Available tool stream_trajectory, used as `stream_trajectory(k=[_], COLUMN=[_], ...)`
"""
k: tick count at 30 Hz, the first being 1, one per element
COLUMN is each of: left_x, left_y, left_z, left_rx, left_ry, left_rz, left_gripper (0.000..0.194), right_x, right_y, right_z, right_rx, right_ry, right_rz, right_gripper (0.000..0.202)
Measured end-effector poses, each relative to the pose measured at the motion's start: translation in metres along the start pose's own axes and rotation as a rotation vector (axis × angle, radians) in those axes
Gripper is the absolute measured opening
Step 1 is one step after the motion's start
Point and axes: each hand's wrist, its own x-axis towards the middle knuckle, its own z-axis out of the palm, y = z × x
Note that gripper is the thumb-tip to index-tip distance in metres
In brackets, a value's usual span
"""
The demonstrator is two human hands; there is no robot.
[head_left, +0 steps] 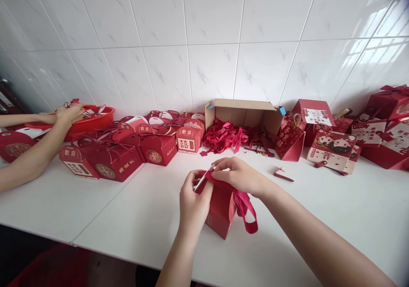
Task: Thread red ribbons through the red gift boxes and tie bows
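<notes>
A red gift box [220, 208] stands on the white table in front of me, with a crimson ribbon [247, 208] hanging in a loop from its right side. My left hand [195, 195] is closed around the top left of the box, where a white edge of the flap shows between thumb and fingers. At the top of the box, my right hand [234, 174] pinches the ribbon with curled fingers. My fingers partly hide the box top, so how the ribbon runs there is unclear.
An open cardboard box [244, 105] spills crimson ribbons [223, 135] at the back. Finished-looking red boxes [158, 148] stand left of it; more gift boxes [334, 148] lie right. Another person's hands [68, 113] reach into a red basin [105, 118]. A small dark-red strip [283, 176] lies nearby.
</notes>
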Motion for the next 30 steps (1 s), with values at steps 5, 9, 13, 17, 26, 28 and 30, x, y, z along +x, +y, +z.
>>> stream_trajectory(k=[5,9,13,17,26,28,30], left_x=[-0.006,-0.013,-0.013,-0.003,0.028,0.030,0.031], left_y=[0.003,0.014,0.023,0.022,0.026,0.024,0.018], left_z=[-0.001,-0.008,-0.019,-0.024,-0.071,-0.076,-0.072], left_rx=[0.101,0.022,-0.033,-0.099,-0.850,-0.782,-0.627], left_ry=[-0.179,-0.333,-0.338,-0.368,0.529,0.541,0.460], left_rz=[0.118,0.100,-0.011,-0.081,0.041,0.116,0.137], left_gripper=[0.026,0.045,0.038,0.032,0.013,0.005,0.013], right_x=[0.001,0.001,-0.001,-0.001,-0.036,-0.051,-0.063], right_y=[-0.001,-0.001,0.000,0.001,-0.016,-0.015,-0.007], right_z=[-0.002,-0.009,-0.013,-0.012,-0.060,-0.070,-0.072], right_rx=[-0.052,-0.112,-0.180,-0.195,-0.279,-0.377,-0.471], right_ry=[0.038,-0.058,-0.101,-0.088,0.262,0.224,0.082], right_rz=[-0.008,-0.107,-0.144,-0.187,-0.204,-0.150,-0.073], right_gripper=[0.015,0.016,0.019,0.018,0.026,0.024,0.023])
